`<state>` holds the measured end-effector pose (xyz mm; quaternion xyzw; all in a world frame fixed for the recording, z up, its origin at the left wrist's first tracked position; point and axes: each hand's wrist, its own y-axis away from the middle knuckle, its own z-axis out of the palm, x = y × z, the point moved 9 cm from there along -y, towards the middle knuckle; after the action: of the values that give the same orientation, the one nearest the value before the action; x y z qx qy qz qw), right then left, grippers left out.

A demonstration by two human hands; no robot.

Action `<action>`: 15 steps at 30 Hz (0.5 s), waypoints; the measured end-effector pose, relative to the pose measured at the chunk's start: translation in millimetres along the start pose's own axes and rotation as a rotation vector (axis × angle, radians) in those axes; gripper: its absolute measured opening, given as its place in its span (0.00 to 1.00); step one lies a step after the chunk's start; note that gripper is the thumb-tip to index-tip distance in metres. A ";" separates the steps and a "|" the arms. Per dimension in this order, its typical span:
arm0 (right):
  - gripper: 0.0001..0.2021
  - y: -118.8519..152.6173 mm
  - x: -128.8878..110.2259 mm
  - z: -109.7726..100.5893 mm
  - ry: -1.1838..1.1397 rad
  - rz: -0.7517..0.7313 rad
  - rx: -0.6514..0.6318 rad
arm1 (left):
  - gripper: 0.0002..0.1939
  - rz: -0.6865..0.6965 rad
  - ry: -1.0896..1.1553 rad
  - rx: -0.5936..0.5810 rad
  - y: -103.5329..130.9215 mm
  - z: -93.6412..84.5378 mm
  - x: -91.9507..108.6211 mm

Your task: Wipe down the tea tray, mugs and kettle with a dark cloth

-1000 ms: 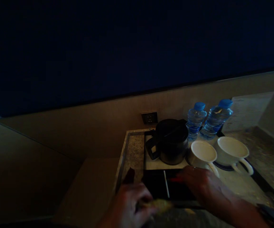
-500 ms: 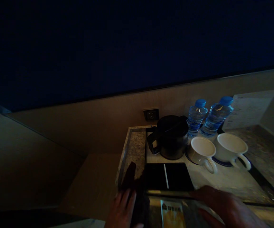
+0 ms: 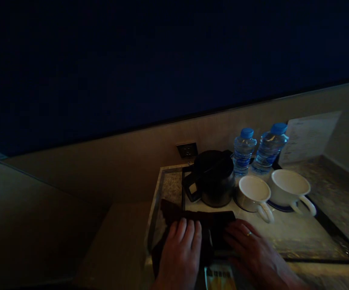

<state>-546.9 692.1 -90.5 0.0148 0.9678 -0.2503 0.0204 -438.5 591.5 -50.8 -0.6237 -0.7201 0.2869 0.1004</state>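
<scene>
1. Dark cloth (image 3: 174,213) lies over the near left corner of the tray (image 3: 298,237), draped across the black box (image 3: 223,229) there and spilling onto the marble counter (image 3: 170,187).
2. Flat on that cloth rests the left hand (image 3: 182,249), fingers stretched and close together, palm pressing down; it pins the fabric rather than pinching it.
3. Just to its right, the right hand (image 3: 253,251), a ring on one finger, lies spread over the box's near right part, fingertips at the lid; nothing is clasped in it.
4. Between the two wrists, at the counter's front edge, a yellow packet (image 3: 219,278) shows.
5. Behind the box stand a black kettle (image 3: 213,179) and two white cups (image 3: 254,193), with two water bottles (image 3: 244,151) at the back edge.
</scene>
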 end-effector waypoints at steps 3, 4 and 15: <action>0.07 9.0 13.7 17.8 -0.191 0.074 -0.023 | 0.18 0.011 0.172 -0.089 1.5 31.8 11.7; 0.09 11.5 15.5 24.8 -0.249 0.099 -0.040 | 0.18 0.019 0.259 -0.189 3.9 43.4 11.4; 0.12 18.2 17.9 35.0 -0.290 0.171 -0.026 | 0.20 -0.067 0.559 -0.775 -16.1 85.9 9.7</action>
<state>-562.9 691.3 -130.8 0.0603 0.9531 -0.2345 0.1814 -497.1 575.1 -114.2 -0.6450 -0.7391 -0.1850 0.0595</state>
